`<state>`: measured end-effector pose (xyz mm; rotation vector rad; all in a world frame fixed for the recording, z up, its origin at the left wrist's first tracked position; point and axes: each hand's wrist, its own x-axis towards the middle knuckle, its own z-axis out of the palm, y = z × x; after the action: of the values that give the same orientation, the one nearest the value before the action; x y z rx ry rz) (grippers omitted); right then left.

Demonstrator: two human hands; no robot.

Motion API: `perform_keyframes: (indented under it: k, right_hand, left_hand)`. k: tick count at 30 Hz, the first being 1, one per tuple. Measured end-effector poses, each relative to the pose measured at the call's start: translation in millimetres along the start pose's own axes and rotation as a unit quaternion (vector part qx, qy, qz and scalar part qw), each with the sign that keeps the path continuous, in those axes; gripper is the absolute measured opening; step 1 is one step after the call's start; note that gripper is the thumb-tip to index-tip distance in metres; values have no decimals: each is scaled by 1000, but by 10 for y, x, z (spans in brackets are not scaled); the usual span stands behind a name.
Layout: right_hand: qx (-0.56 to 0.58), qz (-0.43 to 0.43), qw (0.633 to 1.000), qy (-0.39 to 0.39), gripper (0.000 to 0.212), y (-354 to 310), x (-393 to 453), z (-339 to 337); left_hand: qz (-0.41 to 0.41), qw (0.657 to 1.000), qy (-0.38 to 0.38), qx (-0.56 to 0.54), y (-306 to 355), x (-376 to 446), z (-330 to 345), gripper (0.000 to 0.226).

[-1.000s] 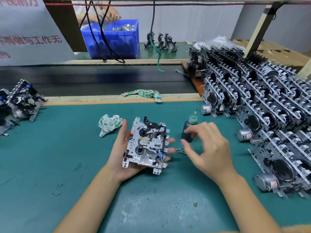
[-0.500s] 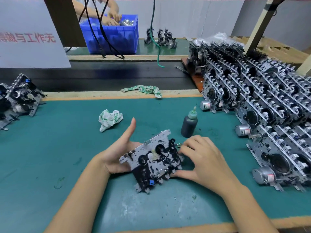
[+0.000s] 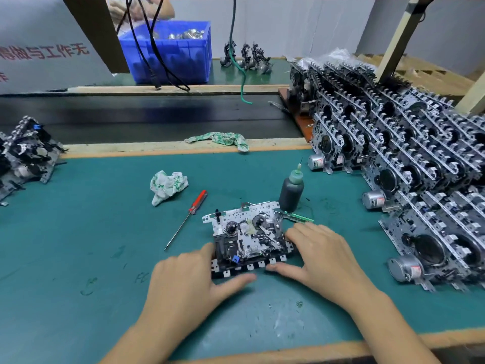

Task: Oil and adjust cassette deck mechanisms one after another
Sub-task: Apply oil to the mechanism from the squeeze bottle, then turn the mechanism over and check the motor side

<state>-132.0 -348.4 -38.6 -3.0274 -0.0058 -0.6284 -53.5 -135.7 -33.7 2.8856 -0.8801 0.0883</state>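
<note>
Head view: the left hand (image 3: 189, 282) and the right hand (image 3: 321, 254) bracket 1 cassette deck mechanism (image 3: 248, 239) that lies flat on the green mat (image 3: 78, 232), face up, its long axis running left to right across the person's front. The left fingers are fairly straight against the deck's left end with the thumb stretched along its near edge; the right fingers are loosely bent over the right end with the thumb meeting the near edge from the other side. Both hands touch and steady the deck, though whether either truly clamps it I cannot tell. The oil bottle (image 3: 291, 191) stands upright just beyond the deck's far right corner, needle tip up, so it lies ahead of the right fingers and that hand is clearly the nearer one for picking it up. A green-handled tool (image 3: 299, 218) lies between bottle and right hand. The red-handled screwdriver (image 3: 189, 216) lies slantwise to the left of the deck, nearer the left hand. A crumpled rag (image 3: 168, 186) sits beyond it. Rows of stacked mechanisms (image 3: 406, 164) fill the right side, and a smaller pile (image 3: 23, 153) sits at far left.
</note>
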Motion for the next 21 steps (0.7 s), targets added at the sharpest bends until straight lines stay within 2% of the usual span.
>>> perform_keyframes:
  k: [3, 8, 17, 21]
  right_hand:
    - [13, 6, 1000, 2, 55, -10, -56, -42]
    - [45, 7, 999, 18, 53, -8, -96, -45]
    - [90, 47, 995, 24, 49, -54, -132, 18]
    - [106, 19, 994, 1, 50, -47, -151, 4]
  left_hand:
    - [8, 999, 41, 6, 19, -17, -21, 73]
    - [63, 990, 107, -68, -5, 116, 26, 61]
    - [44, 985, 129, -103, 40, 131, 119, 66]
    - [44, 982, 158, -96, 48, 141, 122, 65]
